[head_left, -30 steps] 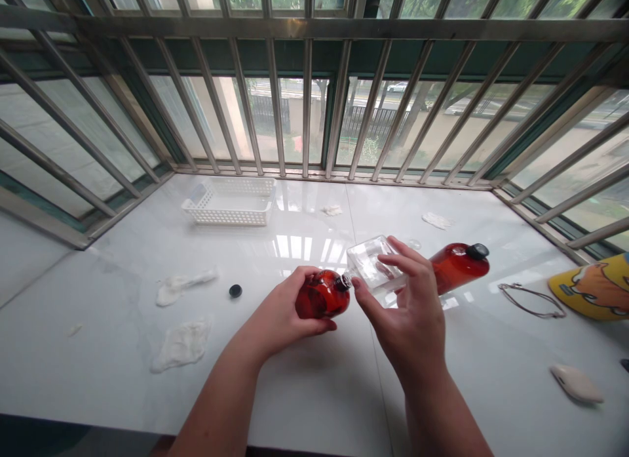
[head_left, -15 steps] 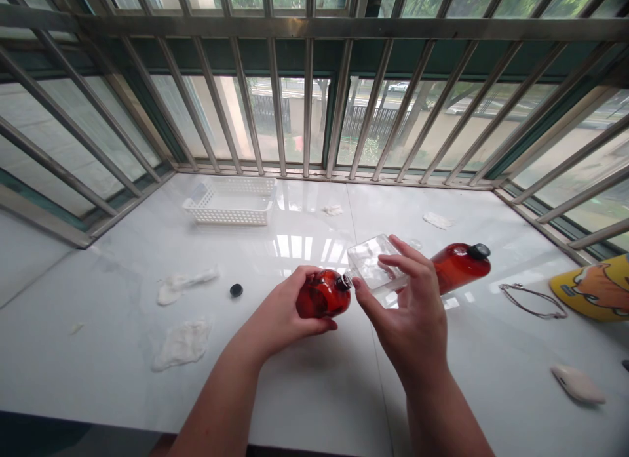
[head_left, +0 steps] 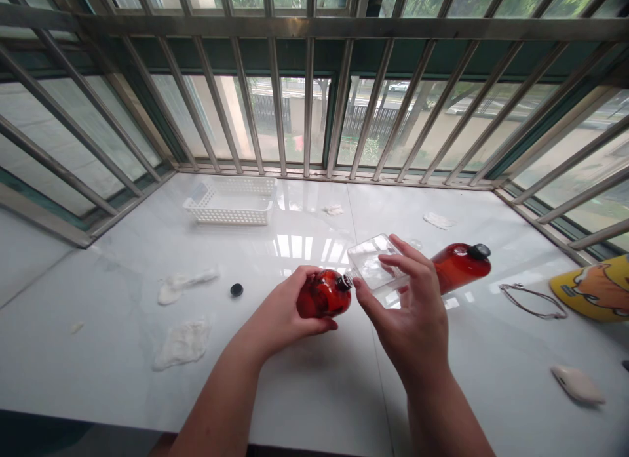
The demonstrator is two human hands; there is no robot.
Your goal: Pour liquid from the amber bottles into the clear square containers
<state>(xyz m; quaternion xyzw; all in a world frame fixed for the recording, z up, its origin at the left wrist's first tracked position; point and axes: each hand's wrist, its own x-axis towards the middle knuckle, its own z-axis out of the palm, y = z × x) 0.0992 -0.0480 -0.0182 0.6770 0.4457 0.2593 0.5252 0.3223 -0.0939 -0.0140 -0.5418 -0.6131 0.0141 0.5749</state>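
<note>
My left hand [head_left: 289, 306] is wrapped round a reddish-brown bottle [head_left: 324, 296], uncapped and tilted with its neck to the right. My right hand [head_left: 413, 296] grips a clear square bottle [head_left: 373, 263], tipped so that its mouth meets the neck of the brown bottle. Whether any liquid runs between them I cannot tell. Just beyond the right hand is a second reddish-brown bottle [head_left: 462, 268] with a black cap [head_left: 478, 252] on; the hand hides part of it. A loose black cap [head_left: 236, 290] lies left of my left hand.
A white perforated basket [head_left: 233, 214] stands near the barred window. Crumpled white tissues [head_left: 181, 344] lie on the white counter [head_left: 314, 391], others farther back. To the right are a thin cord loop [head_left: 533, 301], a yellow cartoon-printed object [head_left: 592, 288] and a pale flat object [head_left: 578, 385].
</note>
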